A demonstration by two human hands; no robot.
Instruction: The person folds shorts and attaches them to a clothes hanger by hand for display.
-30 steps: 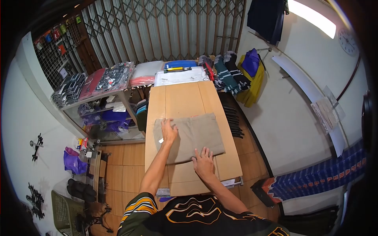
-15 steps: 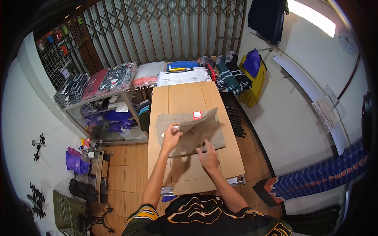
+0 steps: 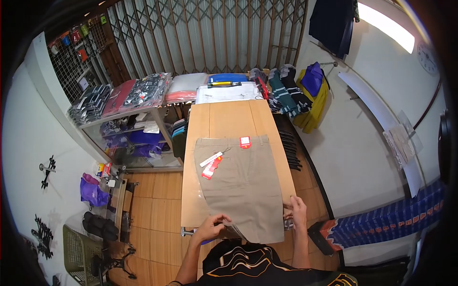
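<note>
Khaki trousers lie folded lengthwise on the wooden table, waistband toward the far end and lower end over the near edge. On them are a red and white waistband label, a white tag and a red tag. At the lower left edge, my left hand has its fingers closed on the cloth, which lifts a little there. My right hand is beside the lower right edge of the trousers, fingers bent; whether it grips the cloth is unclear.
Behind the table lie white packs with a yellow and black item. A glass case topped with packed clothes stands at left. Socks hang at the back right. A green basket is at lower left.
The trousers, partly folded up before, now lie spread flat toward me, with their tags showing. Both hands have moved nearer my body and apart, the right one out to the right.
</note>
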